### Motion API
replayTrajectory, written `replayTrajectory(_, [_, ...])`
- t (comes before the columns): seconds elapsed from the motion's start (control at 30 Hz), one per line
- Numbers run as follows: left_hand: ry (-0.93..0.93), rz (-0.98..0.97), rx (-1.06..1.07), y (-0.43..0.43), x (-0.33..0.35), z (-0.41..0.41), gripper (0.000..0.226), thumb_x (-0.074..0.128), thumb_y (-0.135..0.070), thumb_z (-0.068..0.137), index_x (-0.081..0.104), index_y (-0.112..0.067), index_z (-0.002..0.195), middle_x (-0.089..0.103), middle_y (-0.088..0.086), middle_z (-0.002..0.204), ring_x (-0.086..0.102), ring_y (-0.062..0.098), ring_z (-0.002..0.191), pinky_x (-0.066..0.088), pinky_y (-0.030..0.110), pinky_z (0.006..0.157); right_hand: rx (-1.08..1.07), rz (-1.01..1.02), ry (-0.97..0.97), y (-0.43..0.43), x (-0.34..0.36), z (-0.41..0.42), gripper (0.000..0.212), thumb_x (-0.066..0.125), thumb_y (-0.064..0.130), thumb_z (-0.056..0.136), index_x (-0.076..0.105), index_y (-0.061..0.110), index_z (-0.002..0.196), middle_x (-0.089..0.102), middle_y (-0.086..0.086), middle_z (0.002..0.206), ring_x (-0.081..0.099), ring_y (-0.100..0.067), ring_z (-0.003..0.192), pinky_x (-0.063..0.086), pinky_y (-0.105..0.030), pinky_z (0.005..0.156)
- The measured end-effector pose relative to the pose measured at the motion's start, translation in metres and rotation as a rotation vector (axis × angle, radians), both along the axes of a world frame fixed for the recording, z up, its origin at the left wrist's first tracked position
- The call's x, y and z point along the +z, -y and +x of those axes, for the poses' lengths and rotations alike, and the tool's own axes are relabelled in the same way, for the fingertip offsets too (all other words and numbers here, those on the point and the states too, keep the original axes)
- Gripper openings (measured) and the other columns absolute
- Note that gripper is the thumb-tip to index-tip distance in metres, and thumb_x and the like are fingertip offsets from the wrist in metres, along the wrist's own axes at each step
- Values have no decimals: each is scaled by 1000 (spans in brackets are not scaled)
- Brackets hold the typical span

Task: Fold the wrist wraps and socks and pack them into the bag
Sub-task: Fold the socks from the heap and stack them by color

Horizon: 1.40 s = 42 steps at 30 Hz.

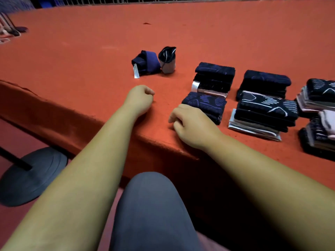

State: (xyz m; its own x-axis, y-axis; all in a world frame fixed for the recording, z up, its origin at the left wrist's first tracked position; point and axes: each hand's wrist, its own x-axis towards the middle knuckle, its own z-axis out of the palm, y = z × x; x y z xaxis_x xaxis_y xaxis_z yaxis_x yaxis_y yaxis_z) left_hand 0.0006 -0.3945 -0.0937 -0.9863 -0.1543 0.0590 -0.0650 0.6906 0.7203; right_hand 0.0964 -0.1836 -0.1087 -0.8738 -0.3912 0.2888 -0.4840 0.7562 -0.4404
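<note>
I see an orange counter (90, 51), a black round base (30, 176) on the floor (10, 134) below it, and a railing (126, 0) behind.

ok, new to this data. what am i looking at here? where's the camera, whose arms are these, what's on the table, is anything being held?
There is no robot here: a person works with bare hands. The single picture comes from a camera worn on their head, looking forward and down, so both arms reach in from the bottom.

The left hand is curled into a fist and rests on the orange-red table. The right hand rests near the table's front edge, fingers loosely curled, beside a purple-patterned stack. Neither hand appears to hold anything.

Farther back lie a rolled blue bundle and a black-and-grey bundle. To the right sit more folded stacks of dark patterned fabric. No bag is in view. The grey shape at the bottom is the person's knee.
</note>
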Motion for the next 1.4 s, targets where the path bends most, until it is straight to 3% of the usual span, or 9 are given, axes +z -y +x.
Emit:
replayTrajectory(0.17, [-29,-168,-12,29,6,-55,43,56,-6,95,66,-13,136,65,12,138,61,29,128,46,33,108,-30,20,-28,8,-19,-15,29,43,31,89,70,26,101,62,7,105,63,-21,100,55,-44,85])
replayTrajectory(0.3, [-13,-224,16,46,3,-97,57,54,-8,94,54,-21,149,53,17,147,55,34,133,43,36,108,-6,-42,-17,8,-22,-20,35,40,35,87,71,26,99,62,9,104,64,-18,98,55,-43,85])
replayTrajectory(0.57, [22,-130,-35,48,-8,-170,79,55,-11,79,49,-33,155,57,12,149,60,30,132,50,40,112,16,-94,-31,4,-28,-24,24,45,31,88,68,28,93,61,12,100,62,-14,96,54,-42,86])
replayTrajectory(0.77, [14,84,15,40,-10,-176,78,53,-4,88,45,-34,159,61,6,144,71,25,102,58,30,81,29,-108,-34,3,-31,-25,21,46,33,89,66,29,91,59,13,99,61,-12,94,54,-41,83])
replayTrajectory(0.87, [-73,210,54,42,-17,-178,70,50,1,91,55,-31,153,71,3,131,64,14,73,49,22,59,30,-115,-33,3,-32,-26,20,46,33,89,66,29,90,58,13,98,61,-11,93,54,-41,83])
replayTrajectory(1.0, [-160,407,122,41,-18,-167,57,55,0,92,68,-29,139,73,-2,90,56,11,54,49,23,53,14,-123,-35,3,-33,-26,17,48,32,90,66,30,90,58,14,97,60,-10,92,53,-40,81])
replayTrajectory(1.1, [-245,488,196,42,-14,-153,35,75,-10,87,81,-29,115,79,-4,95,73,8,73,61,27,68,9,-119,-40,4,-31,-25,17,49,32,90,66,29,90,59,13,96,60,-11,91,53,-40,81])
replayTrajectory(1.2, [-272,441,225,52,-14,-138,22,82,-21,76,84,-34,94,82,-7,93,80,18,89,65,51,85,-8,-116,-50,5,-28,-22,18,49,31,89,66,28,90,59,12,95,60,-14,90,53,-40,80])
replayTrajectory(1.4, [-370,280,202,30,7,-47,16,80,-19,85,85,-23,100,81,-11,94,76,3,91,61,33,93,-58,4,-66,6,-20,-8,14,53,28,93,66,22,94,60,4,98,62,-25,95,51,-41,79])
